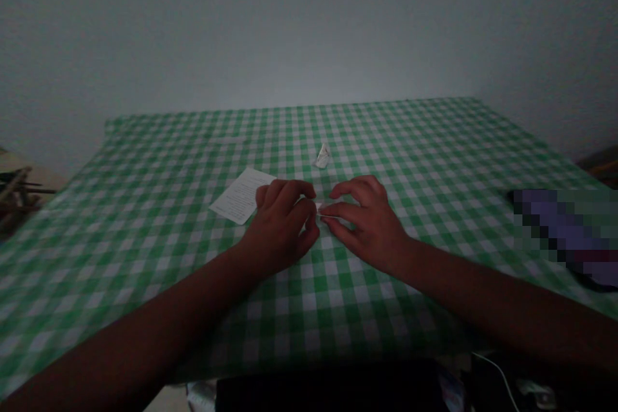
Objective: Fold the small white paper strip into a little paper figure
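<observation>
My left hand (286, 222) and my right hand (369, 222) meet above the middle of the table, fingertips almost touching. Between them shows a sliver of a small white piece of paper (319, 208), mostly hidden by the fingers. The right thumb and index finger pinch it from the right. From the left, the thumb and index finger close on its other edge. A white sheet with printed lines (236, 198) lies flat beside my left hand, partly behind it. Just beyond both hands rests a crumpled white scrap of paper (322, 156).
A green and white checked cloth (415, 141) covers the table, which meets a pale wall (309, 32). At the right edge lies a dark-rimmed purple object (555, 222), partly pixelated. A faint pale strip (226, 140) lies at the back left.
</observation>
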`<state>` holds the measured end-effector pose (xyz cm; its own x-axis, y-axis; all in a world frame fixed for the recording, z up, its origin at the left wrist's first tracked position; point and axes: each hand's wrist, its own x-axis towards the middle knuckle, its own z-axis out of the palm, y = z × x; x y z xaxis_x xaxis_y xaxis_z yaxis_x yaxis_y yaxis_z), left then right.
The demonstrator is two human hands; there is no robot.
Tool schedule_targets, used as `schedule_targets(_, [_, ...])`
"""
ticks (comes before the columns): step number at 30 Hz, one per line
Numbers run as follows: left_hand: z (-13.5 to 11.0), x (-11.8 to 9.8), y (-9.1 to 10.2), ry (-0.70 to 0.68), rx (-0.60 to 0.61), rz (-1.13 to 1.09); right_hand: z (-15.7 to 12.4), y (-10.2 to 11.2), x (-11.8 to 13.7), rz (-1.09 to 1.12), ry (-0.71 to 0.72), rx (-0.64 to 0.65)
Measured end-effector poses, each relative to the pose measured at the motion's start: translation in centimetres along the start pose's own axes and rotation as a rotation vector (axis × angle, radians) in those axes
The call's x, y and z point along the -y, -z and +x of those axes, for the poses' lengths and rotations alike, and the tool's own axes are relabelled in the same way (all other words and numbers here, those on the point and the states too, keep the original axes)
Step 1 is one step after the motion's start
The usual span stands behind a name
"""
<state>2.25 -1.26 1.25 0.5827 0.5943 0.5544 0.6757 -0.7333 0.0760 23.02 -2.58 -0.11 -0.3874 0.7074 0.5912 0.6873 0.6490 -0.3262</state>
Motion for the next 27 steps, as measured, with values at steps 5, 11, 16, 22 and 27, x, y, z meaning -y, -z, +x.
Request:
schedule_targets(5, [-0.1, 2.1, -0.4, 0.127, 0.133, -0.172, 0.3, -0.3, -2.3, 0.048, -0.042, 0.093])
schedule_targets(11, [-0.4, 3.0, -1.0, 0.17, 0.236, -0.224, 0.5, -0.3, -3.3, 0.107, -0.015, 0.188])
schedule_targets(16, [-0.3, 2.7, -1.1, 0.186, 0.294, -0.205, 0.4, -0.5, -3.1, 0.081, -0.024, 0.261])
schedule_targets(22, [-0.2, 2.7, -1.2, 0.154, 0.318, -0.2, 0.4, -0.7, -3.4, 0.079, -0.027, 0.294])
schedule_targets(27, [-0.2, 3.2, -1.1, 0.149, 0.298, -0.157, 0.6, -0.3, -3.4, 0.06, -0.085, 0.212])
